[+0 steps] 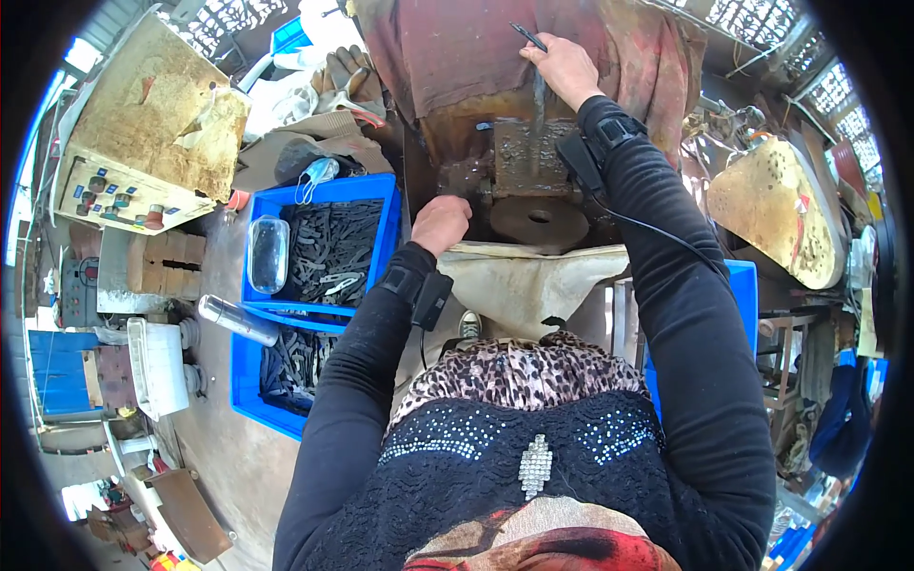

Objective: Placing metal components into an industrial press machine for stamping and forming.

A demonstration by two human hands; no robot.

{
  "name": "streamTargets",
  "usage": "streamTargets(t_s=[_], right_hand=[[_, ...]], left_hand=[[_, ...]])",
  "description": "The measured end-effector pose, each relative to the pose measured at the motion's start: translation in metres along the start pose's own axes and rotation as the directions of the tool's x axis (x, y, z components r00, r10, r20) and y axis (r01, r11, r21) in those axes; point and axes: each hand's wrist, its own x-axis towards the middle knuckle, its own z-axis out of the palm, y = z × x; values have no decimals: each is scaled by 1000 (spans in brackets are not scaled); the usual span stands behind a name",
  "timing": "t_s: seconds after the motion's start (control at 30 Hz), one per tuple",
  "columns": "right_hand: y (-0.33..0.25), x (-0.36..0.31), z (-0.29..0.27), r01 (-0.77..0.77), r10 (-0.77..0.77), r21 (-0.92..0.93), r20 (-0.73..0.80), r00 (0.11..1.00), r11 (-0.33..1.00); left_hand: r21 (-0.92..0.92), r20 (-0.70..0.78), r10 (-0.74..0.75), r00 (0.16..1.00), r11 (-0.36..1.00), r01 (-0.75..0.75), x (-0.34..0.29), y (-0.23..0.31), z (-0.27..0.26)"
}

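My right hand (564, 72) is raised over the far side of a wet machine, its fingers closed on a slim dark metal piece (528, 37) that points to the far left. Below it, water runs onto a wet, rust-brown metal block (528, 157). In front of the block lies a round brown disc (562, 223) with a hole in its middle. My left hand (441, 225) is at the machine's near left edge, beside the disc. Its fingers are curled closed, and whatever they may hold is hidden. A reddish-brown cloth (457, 57) drapes the machine's back.
To the left, a blue crate (391, 224) holds many dark metal pieces and a clear plastic box (268, 255). A metal flask (238, 320) lies over a second blue crate (249, 414). A control box (143, 124) stands far left. Pale cloth (528, 285) hangs before the machine.
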Motion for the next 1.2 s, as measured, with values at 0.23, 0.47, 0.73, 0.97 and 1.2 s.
streamTargets(t_s=[0.23, 0.47, 0.73, 0.97, 1.2], right_hand=[[-4, -9, -8, -11, 16, -92, 50, 999, 996], [-11, -106, -38, 178, -171, 158, -58, 984, 971], [-21, -244, -44, 182, -209, 270, 78, 975, 946], [-15, -295, -35, 216, -263, 192, 276, 924, 957], [-11, -308, -19, 187, -252, 273, 223, 942, 944]], left_hand=[[17, -186, -14, 982, 1000, 17, 3, 3, 5], [-169, -471, 60, 880, 973, -157, 8, -9, 6], [33, -579, 248, 777, 959, -282, 41, -2, -16], [303, -265, 402, 877, 898, -320, 58, -18, -3], [386, -130, 442, 888, 847, -365, 78, -35, 17]])
